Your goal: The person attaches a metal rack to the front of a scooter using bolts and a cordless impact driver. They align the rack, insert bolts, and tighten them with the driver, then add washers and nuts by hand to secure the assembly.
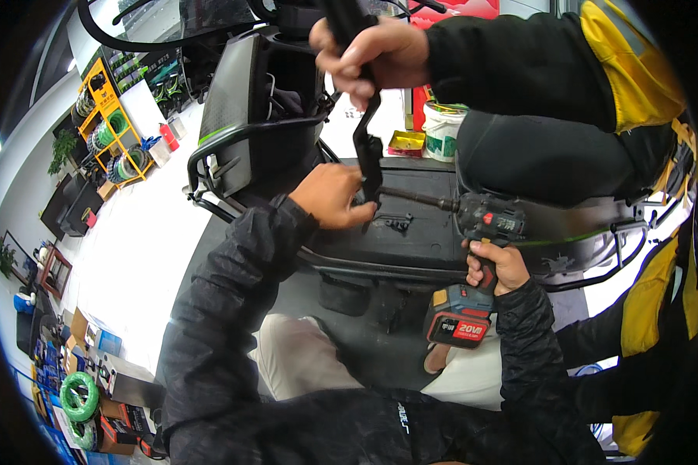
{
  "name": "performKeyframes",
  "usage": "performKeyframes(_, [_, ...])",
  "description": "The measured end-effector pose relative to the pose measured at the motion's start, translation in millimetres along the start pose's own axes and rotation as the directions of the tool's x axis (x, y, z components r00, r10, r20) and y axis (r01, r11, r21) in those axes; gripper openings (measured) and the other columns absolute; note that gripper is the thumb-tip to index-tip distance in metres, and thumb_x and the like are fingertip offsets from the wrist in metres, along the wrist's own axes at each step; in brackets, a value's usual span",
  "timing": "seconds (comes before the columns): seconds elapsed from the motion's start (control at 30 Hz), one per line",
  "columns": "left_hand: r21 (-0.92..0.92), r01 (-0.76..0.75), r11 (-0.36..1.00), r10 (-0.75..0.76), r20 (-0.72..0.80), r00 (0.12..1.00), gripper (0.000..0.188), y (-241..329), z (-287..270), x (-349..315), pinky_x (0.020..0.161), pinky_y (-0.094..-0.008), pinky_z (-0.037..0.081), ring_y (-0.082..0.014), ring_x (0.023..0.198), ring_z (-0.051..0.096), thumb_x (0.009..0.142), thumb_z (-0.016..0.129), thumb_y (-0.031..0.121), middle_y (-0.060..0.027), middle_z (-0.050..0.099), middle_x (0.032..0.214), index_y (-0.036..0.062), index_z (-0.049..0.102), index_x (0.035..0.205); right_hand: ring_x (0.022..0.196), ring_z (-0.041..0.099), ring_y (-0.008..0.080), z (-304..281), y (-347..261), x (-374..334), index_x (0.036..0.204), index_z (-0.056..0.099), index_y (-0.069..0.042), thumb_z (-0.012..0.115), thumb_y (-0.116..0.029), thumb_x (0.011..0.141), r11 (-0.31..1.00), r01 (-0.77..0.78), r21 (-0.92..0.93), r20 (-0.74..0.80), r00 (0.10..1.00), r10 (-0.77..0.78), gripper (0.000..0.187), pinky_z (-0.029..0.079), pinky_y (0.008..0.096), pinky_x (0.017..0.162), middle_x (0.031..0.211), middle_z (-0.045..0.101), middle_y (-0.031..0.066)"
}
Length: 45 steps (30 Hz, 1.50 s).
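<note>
My right hand [501,263] grips the handle of a cordless drill [488,219] with a red-and-black battery pack. The drill's long thin bit points left, its tip close to the lower end of an upright black bar [368,155]. Around that lower end, my left hand [332,196] is closed, thumb to the right; its fingertips are partly hidden. A co-worker's hand [376,58], reaching in from the upper right, holds the same bar higher up. Beneath them, a few small black parts [395,223] lie on the black footboard [430,186] of a scooter-like vehicle.
A black seat [551,155] stands to the right, the front cowl [244,101] with its tubular guard to the left. Beyond the footboard are a white bucket [444,132] and a yellow tray [407,142]. The co-worker's yellow-and-black sleeve [628,70] crosses the upper right.
</note>
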State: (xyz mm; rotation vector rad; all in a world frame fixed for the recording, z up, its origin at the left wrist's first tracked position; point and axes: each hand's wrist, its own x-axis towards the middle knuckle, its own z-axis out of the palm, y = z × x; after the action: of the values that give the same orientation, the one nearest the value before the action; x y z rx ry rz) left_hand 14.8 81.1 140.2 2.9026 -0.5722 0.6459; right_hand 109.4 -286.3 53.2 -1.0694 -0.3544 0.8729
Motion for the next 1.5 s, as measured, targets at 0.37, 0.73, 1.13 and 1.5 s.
performKeyframes(0.37, [-0.027,-0.057,0.998,0.048,-0.261,0.964,0.027,-64.5,-8.4,88.2,0.096,-0.0424,0.053,-0.0403,0.108,0.063,0.087,0.058,-0.013,-0.0206,0.062,0.112,-0.0077,0.070,0.110,0.058,0.056,0.0196,-7.0,-43.3,90.1,0.119,0.064,0.003,0.067,-0.014,0.102,0.961,0.264,0.079,-0.056,0.964,-0.260,0.024,0.049,0.0375,0.059,0.071,0.059,0.0077])
performKeyframes(0.73, [0.343,0.186,0.921,0.141,-0.737,0.661,0.026,-101.1,-4.5,131.0,0.091,-0.0431,0.052,-0.0341,0.104,0.069,0.088,0.071,-0.003,-0.0076,0.074,0.113,0.0031,0.076,0.113,0.056,0.056,0.0134,19.3,-70.2,154.1,0.119,0.065,0.004,0.067,-0.014,0.101,0.924,0.377,0.063,-0.025,0.926,-0.376,0.025,0.049,0.0329,0.058,0.072,0.060,0.0052])
performKeyframes(1.13, [-0.333,0.104,0.937,-0.338,-0.791,0.510,0.034,-110.6,40.5,158.4,0.088,-0.0354,0.059,-0.0349,0.103,0.075,0.096,0.056,-0.004,-0.0251,0.071,0.128,-0.0111,0.068,0.126,0.056,0.056,0.0129,18.4,-83.7,194.4,0.120,0.065,0.004,0.070,-0.019,0.101,0.951,0.307,0.036,-0.076,0.950,-0.303,0.030,0.049,0.0324,0.057,0.071,0.059,0.0043])
performKeyframes(1.5, [-0.633,0.010,0.774,-0.568,-0.686,0.454,0.041,-107.0,61.0,162.9,0.092,-0.0278,0.055,-0.0175,0.107,0.068,0.104,0.061,0.004,-0.0221,0.060,0.141,-0.0186,0.055,0.138,0.056,0.054,0.0118,9.6,-76.6,222.1,0.118,0.066,0.004,0.070,-0.016,0.099,0.963,0.267,0.036,-0.057,0.963,-0.264,0.028,0.047,0.0309,0.055,0.070,0.059,0.0040])
